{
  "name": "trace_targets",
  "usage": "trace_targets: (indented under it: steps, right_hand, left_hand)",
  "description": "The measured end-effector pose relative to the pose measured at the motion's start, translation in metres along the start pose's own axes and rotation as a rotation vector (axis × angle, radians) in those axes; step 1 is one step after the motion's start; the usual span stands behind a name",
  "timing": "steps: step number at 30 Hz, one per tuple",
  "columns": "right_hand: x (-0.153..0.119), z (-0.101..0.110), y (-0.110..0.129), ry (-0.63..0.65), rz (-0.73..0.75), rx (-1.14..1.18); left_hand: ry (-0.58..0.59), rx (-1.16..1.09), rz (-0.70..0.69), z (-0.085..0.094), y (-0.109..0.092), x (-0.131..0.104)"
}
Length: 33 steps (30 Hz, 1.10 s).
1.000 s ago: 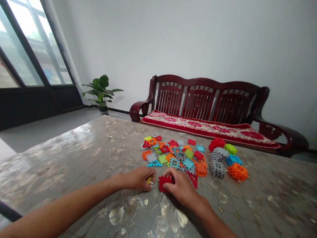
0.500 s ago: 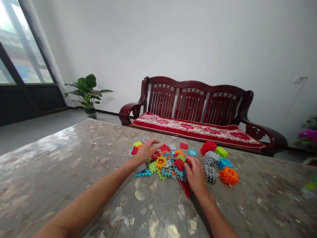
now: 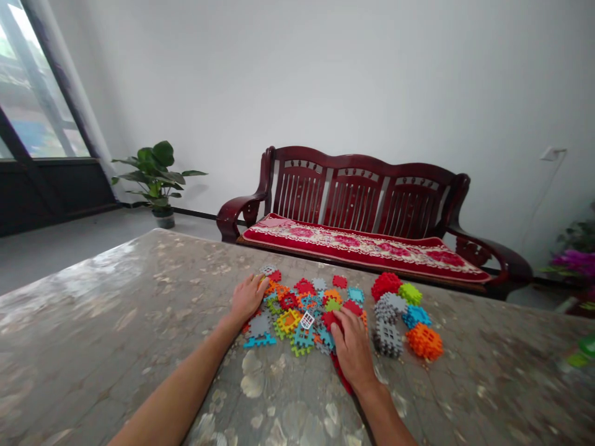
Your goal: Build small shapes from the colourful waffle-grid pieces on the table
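Observation:
Many coloured toothed plastic pieces lie in a loose heap, among them a yellow frame (image 3: pixel 288 321) and a white grid piece (image 3: pixel 307 320). My left hand (image 3: pixel 250 298) rests on the heap's left side, fingers over pieces there; what lies beneath them is hidden. On the right side, my right hand (image 3: pixel 352 339) touches red pieces (image 3: pixel 329 319), its fingers somewhat spread. Right of it stand sorted stacks: red (image 3: pixel 386 285), grey (image 3: pixel 388 337), lime green (image 3: pixel 410 293), blue (image 3: pixel 417 316) and orange (image 3: pixel 424 341).
The table (image 3: pixel 186 297) has a patterned cover. Behind it stands a dark red wooden bench (image 3: pixel 353 198) with a red floral cloth (image 3: pixel 346 240). A potted plant (image 3: pixel 160 173) is at the back left. A green object (image 3: pixel 586 348) sits at the right edge.
My left hand has moved left and down, from over the back of the heap to its left edge. My right hand stays at the right side. The view has shifted slightly.

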State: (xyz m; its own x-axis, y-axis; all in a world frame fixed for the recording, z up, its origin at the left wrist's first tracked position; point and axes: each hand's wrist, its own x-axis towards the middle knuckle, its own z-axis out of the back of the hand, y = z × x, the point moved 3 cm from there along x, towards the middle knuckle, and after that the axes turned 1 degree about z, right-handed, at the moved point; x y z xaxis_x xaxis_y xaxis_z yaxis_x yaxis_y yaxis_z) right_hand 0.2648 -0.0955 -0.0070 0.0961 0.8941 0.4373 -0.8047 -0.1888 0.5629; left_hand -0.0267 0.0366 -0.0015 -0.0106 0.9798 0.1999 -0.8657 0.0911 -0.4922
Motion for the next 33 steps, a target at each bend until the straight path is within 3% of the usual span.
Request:
trace_targets:
  steps: [6, 12, 22, 33]
  right_hand:
    - [-0.001, 0.005, 0.006, -0.022, 0.006, 0.039]
    - [-0.002, 0.009, 0.011, -0.038, 0.019, 0.037]
    - [-0.004, 0.008, 0.011, -0.025, 0.032, 0.039]
    - [-0.008, 0.007, 0.013, 0.025, 0.092, 0.029]
  left_hand:
    - [0.020, -0.221, 0.026, 0.010, -0.001, 0.002]
    - [-0.157, -0.306, 0.224, 0.027, 0.025, -0.001]
    - [-0.144, -0.355, 0.182, 0.013, 0.043, -0.001]
    - [-0.050, -0.238, 0.168, 0.007, 0.040, 0.011]
